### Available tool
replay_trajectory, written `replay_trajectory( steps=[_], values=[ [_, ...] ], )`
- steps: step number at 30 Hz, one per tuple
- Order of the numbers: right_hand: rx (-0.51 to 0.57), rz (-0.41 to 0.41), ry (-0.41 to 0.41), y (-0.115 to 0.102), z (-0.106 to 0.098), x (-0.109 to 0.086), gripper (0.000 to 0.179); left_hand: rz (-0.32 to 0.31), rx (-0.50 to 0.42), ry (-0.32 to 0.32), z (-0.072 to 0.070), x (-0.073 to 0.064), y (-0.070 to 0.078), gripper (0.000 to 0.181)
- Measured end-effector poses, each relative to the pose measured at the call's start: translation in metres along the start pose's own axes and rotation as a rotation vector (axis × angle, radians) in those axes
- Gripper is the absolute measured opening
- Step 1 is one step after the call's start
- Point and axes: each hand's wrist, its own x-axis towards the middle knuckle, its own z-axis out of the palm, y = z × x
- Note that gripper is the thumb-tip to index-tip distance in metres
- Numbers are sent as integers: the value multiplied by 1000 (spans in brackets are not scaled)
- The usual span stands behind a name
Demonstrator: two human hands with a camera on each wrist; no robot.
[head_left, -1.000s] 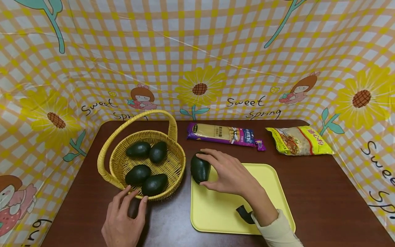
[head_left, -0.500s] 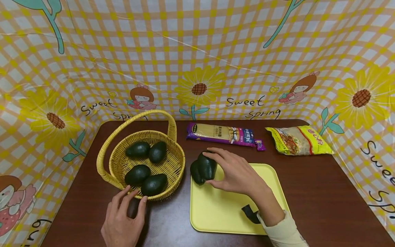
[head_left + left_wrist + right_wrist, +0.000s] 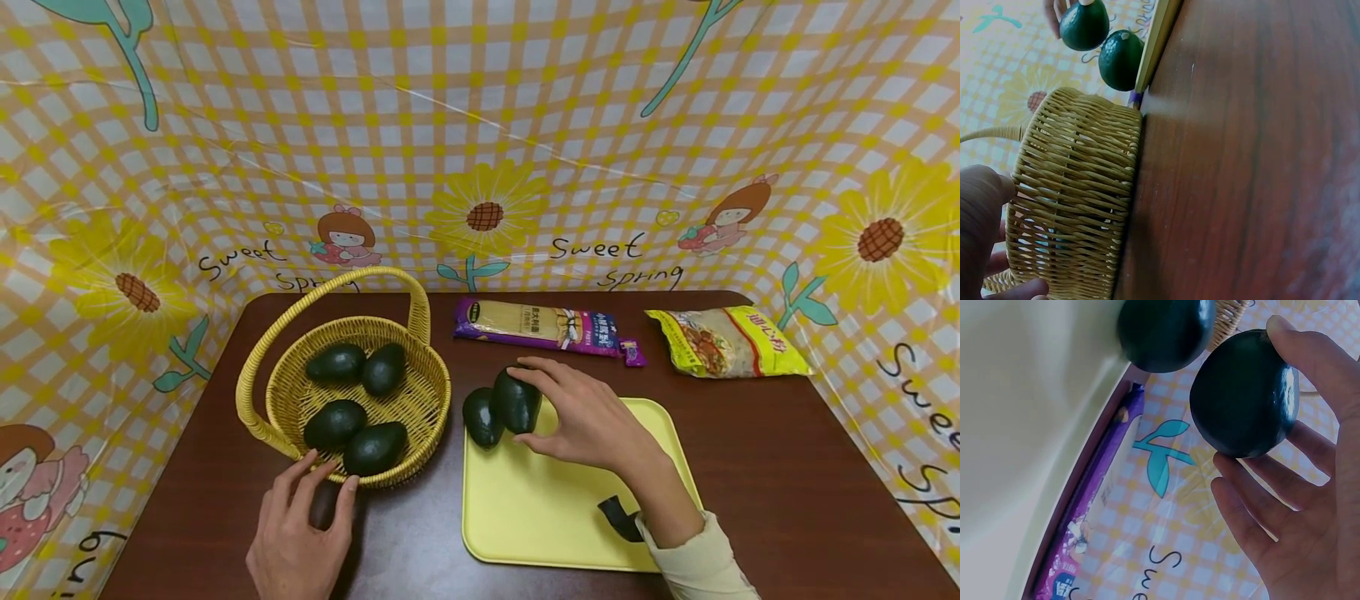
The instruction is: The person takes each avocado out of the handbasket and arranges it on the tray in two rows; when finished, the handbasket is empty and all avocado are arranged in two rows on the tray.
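Note:
My right hand (image 3: 581, 417) grips a dark green avocado (image 3: 517, 402) between thumb and fingers over the yellow tray (image 3: 540, 525). Just left of it, a second avocado (image 3: 482, 418) lies at the tray's back left corner; the right wrist view shows the held avocado (image 3: 1241, 394) close beside that one. At the near rim of the yellow wicker basket (image 3: 431, 433), my left hand (image 3: 303, 525) rests with thumb and fingertips at the edge. Several avocados lie inside, including one avocado (image 3: 375, 448) by the left fingertips. The basket's woven side (image 3: 1072, 200) fills much of the left wrist view.
Behind the tray lies a purple pasta packet (image 3: 536, 325), and a yellow noodle bag (image 3: 727, 342) lies to its right. The basket's tall handle (image 3: 322, 292) arches over it. A black strap (image 3: 621, 518) hangs by the right wrist. Checked cloth (image 3: 480, 125) surrounds the brown table (image 3: 787, 483).
My right hand has moved to the right with its avocado, uncovering the other avocado at the tray's corner. The left hand and basket have stayed put.

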Motion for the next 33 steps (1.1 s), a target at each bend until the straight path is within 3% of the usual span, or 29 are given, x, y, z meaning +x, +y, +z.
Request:
replay_trajectory(
  steps=[33],
  values=[
    [24,45,-46,23,15,-8,87,-11,-3,-14,-1,1,1,32]
  ],
)
